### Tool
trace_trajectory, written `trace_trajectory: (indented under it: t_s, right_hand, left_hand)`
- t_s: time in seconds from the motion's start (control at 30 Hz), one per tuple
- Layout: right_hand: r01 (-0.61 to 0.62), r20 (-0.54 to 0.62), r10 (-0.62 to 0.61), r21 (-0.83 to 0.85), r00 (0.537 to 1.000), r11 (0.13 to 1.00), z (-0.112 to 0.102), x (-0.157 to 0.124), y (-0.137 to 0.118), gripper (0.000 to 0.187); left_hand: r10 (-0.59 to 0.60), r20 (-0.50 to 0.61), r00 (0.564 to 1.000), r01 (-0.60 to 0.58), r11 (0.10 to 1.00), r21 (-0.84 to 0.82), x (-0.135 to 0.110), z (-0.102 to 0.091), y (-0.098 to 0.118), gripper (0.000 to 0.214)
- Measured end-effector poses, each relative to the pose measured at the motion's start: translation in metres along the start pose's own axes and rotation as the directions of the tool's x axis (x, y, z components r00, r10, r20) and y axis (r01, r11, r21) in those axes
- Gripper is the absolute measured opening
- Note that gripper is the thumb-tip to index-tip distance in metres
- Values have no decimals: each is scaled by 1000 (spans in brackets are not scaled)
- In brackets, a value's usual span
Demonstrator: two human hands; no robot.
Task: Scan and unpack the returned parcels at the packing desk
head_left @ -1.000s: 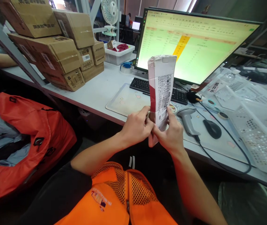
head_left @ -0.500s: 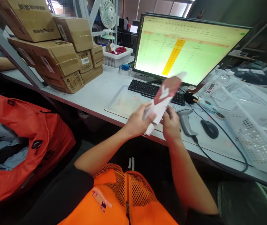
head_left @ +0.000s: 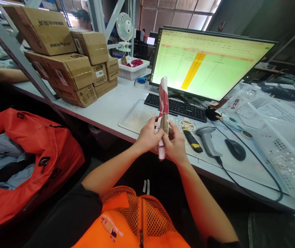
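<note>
A flat red and white parcel envelope (head_left: 163,100) stands upright and edge-on above the table's near edge. My left hand (head_left: 148,136) grips its lower part from the left, fingers closed. From the right, my right hand (head_left: 174,144) pinches the same lower part, where a brown tab of cardboard or tape shows. A grey barcode scanner (head_left: 206,137) lies on the table just right of my hands, with a black and yellow utility knife (head_left: 192,141) between it and them.
A monitor (head_left: 209,65), keyboard (head_left: 178,106), mouse (head_left: 235,150) and white baskets (head_left: 279,137) are on the white table (head_left: 111,100). Stacked cardboard boxes (head_left: 67,69) stand at the left. An open orange bag (head_left: 30,158) sits left of my lap. Another person's arm (head_left: 7,74) rests far left.
The envelope was upright with its label facing me, then tipped to the right, and now stands upright again, turned edge-on. Both hands stay on its lower end.
</note>
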State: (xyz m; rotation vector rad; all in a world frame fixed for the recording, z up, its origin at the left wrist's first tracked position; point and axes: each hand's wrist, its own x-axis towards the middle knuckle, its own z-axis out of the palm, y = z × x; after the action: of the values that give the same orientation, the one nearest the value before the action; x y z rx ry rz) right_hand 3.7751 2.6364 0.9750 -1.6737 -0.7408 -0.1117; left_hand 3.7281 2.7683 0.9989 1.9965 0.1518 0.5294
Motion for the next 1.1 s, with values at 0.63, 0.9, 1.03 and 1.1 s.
trace_trajectory:
  t_s: [0.63,0.9,1.03,1.1]
  right_hand:
    - [-50,-49,47,-63,998,997,5,-3,10,50]
    - [-51,51,56,-90,997,995,6,2,8,47]
    - [-64,50,72,-146,996,987,12,4,7,48]
    - [-81,45,90,-170,995,982,14,4,7,51]
  left_hand:
    - [-103,77,992,110,990,-90,3,2,-23,61]
    - [-178,186,966,194,978,-73,13,-8,-29,62]
    - [-193,169,966,188,981,49,16,-12,-24,52]
    - [-199,157,967,188,978,86,19,-13,-25,50]
